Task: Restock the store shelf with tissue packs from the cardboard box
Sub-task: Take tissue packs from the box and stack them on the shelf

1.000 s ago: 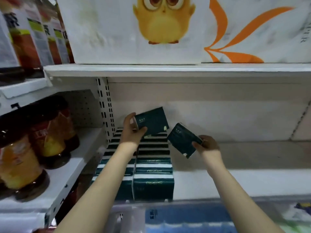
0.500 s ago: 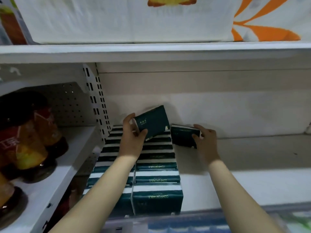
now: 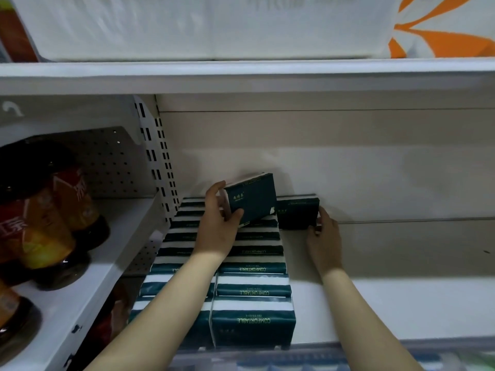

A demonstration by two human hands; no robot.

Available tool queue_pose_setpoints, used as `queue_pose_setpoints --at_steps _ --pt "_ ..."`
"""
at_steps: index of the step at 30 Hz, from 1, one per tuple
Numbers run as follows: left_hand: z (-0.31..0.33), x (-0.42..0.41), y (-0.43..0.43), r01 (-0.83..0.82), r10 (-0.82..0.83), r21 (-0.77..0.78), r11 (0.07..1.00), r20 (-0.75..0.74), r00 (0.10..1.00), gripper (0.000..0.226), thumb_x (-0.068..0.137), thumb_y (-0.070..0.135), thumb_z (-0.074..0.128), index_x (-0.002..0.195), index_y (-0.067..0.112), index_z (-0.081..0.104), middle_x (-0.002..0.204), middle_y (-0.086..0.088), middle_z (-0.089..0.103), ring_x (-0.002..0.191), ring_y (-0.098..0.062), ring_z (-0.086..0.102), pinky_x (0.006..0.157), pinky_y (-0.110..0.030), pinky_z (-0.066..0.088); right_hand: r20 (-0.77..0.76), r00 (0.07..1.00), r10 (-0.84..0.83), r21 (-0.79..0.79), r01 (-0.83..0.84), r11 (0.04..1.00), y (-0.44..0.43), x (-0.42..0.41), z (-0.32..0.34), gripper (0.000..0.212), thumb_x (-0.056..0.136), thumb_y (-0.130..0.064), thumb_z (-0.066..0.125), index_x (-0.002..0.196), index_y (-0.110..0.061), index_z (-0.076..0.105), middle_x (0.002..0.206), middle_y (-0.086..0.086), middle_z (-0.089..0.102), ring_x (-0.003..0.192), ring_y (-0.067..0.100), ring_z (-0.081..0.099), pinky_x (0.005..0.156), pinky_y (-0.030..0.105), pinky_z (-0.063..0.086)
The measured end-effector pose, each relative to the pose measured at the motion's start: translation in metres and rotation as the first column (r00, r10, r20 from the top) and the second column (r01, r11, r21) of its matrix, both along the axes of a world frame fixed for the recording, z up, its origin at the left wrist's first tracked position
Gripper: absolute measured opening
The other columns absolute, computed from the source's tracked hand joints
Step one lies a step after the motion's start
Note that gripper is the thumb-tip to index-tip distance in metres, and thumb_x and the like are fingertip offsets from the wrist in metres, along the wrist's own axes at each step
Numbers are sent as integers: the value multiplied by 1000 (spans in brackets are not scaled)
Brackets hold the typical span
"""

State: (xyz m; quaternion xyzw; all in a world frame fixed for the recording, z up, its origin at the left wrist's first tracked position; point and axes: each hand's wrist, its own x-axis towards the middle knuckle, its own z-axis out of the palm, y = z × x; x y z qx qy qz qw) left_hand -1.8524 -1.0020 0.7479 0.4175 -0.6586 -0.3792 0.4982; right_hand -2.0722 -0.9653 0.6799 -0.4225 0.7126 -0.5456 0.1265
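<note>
Two rows of dark green tissue packs (image 3: 253, 293) with white stripes fill the left end of the white shelf (image 3: 401, 298). My left hand (image 3: 218, 228) grips one dark green tissue pack (image 3: 254, 200), tilted, above the back of those rows. A second tissue pack (image 3: 297, 212) stands upright on the shelf against the back wall, just right of the rows. My right hand (image 3: 324, 236) holds its right edge with fingers curled on it. The cardboard box is out of view.
Dark bottles (image 3: 40, 210) with orange labels stand on the neighbouring shelf at left, behind a perforated divider (image 3: 158, 162). An upper shelf (image 3: 241, 73) carries large white packages. To the right of the packs the shelf surface runs bare to the frame edge.
My right hand has lowered its pack from the air to the shelf at the back wall and slid to its right edge. The left hand stays put with its pack. The view dropped lower.
</note>
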Motion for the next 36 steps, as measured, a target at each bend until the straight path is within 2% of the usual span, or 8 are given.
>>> queue_pose_setpoints --at_steps 5,14,17,19,22,27,31,36 --pt "-1 -1 0 -10 11 -9 1000 7 1000 58 92 10 62 137 32 34 122 -4 59 103 -14 61 83 -20 50 67 998 -4 8 3 1000 2 0 -1 47 96 -8 48 141 -23 49 125 5 56 100 18 55 87 28 41" --pt "4 -3 6 65 -64 -38 997 26 998 52 96 18 57 138 33 31 116 -6 62 105 -16 62 92 -28 52 307 945 -109 -144 160 977 15 13 23 41 99 -29 53 135 -13 45 117 11 59 88 14 54 75 24 40" --pt "8 -2 9 128 -129 -25 991 -25 991 48 96 15 56 132 40 35 119 -3 63 107 -11 62 93 -21 51 323 921 216 -193 -159 968 18 24 41 42 99 -39 52 134 -17 53 128 -1 59 114 14 56 83 10 42" --pt "9 -3 10 156 -157 -26 987 -21 987 48 96 18 58 126 49 37 122 -3 64 108 -17 63 92 -32 54 401 799 447 -198 -401 894 20 29 58 50 93 -50 56 136 -26 52 132 -8 59 121 9 55 97 22 45" --pt "10 -5 13 174 -174 -1 985 -19 985 52 95 26 58 131 55 35 131 -1 61 116 -16 60 98 -34 50 414 718 560 -232 -512 827 19 23 70 32 96 -15 57 125 -29 54 119 -5 66 107 9 64 87 28 54" --pt "10 -5 14 184 -186 43 982 70 980 66 97 36 52 152 37 16 138 15 50 103 22 49 83 3 33 685 537 492 -540 -79 838 27 -14 49 38 94 8 45 124 -15 53 115 6 66 103 23 65 81 29 58" --pt "10 -5 14 132 -136 57 990 63 989 63 99 38 47 154 31 17 139 13 50 112 7 46 93 -12 31 805 529 269 -393 135 910 37 -29 15 46 92 15 39 120 -18 54 113 6 63 96 19 62 68 23 56" --pt "11 -6 16 128 -134 50 991 133 982 55 101 37 44 151 28 25 130 17 47 114 1 43 92 -15 30 717 672 185 -327 90 941 32 -24 11 42 90 20 39 114 -13 51 103 2 62 90 15 60 63 18 54"
